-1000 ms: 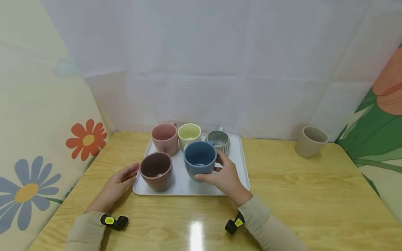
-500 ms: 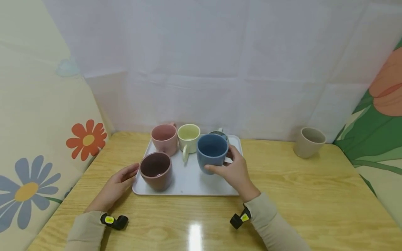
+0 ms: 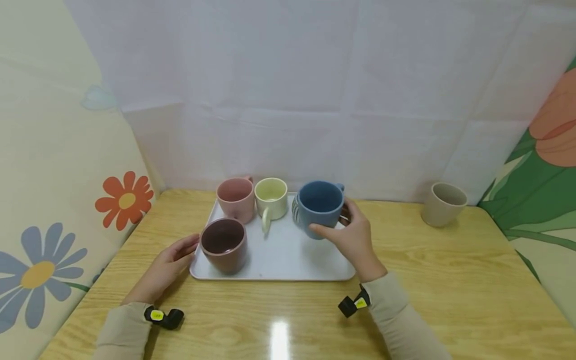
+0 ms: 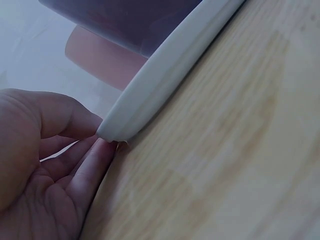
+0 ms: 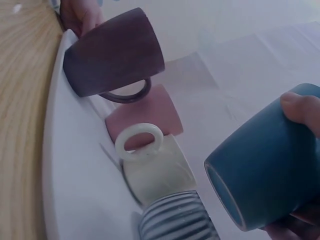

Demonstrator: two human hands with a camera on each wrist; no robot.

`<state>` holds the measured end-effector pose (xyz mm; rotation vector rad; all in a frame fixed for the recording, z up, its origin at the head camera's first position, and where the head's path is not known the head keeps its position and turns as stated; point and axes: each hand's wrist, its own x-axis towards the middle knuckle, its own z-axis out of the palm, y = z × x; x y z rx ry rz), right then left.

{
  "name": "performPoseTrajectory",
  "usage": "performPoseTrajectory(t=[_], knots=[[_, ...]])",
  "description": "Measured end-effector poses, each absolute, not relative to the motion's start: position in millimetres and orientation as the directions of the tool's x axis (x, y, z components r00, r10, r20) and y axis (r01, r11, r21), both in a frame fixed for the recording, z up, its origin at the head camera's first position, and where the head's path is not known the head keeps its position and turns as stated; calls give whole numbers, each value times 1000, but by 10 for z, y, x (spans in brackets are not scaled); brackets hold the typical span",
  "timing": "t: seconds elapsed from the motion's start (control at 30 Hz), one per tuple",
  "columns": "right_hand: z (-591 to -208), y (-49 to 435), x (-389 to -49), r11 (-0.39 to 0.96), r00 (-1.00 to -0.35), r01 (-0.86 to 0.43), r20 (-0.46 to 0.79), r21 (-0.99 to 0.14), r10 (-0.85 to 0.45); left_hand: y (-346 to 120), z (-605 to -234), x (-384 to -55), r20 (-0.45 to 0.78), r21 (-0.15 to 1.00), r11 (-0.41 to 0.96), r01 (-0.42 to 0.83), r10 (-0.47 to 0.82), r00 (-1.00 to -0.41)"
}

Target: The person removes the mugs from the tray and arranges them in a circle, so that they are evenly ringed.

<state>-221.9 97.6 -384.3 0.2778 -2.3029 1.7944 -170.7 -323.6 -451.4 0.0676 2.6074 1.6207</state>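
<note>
My right hand grips a blue mug, thumb on its near side and fingers round the far right side. In the right wrist view the mug's base is lifted above the white tray. Behind it in the head view, a striped mug is mostly hidden; its ribbed side shows in the right wrist view. My left hand pinches the tray's left rim, with fingertips above and below the edge in the left wrist view. Close by on the tray stand a brown mug, a pink mug and a pale yellow mug.
A beige cup stands alone at the back right of the wooden table. A white cloth hangs right behind the tray, and flower-printed cloths flank both sides.
My right hand has carried the blue mug rightward and toward the back, over the striped mug in the head view. The left hand, the tray and the other mugs stay put.
</note>
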Motion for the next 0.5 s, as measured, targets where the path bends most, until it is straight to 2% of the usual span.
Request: performPoseTrajectory(t=[0.5], knots=[[-3795,1300,-2275,252,-963,-244,265,-937,55,-3245,-4532,-1711,-20,900,436,17,79,-997]])
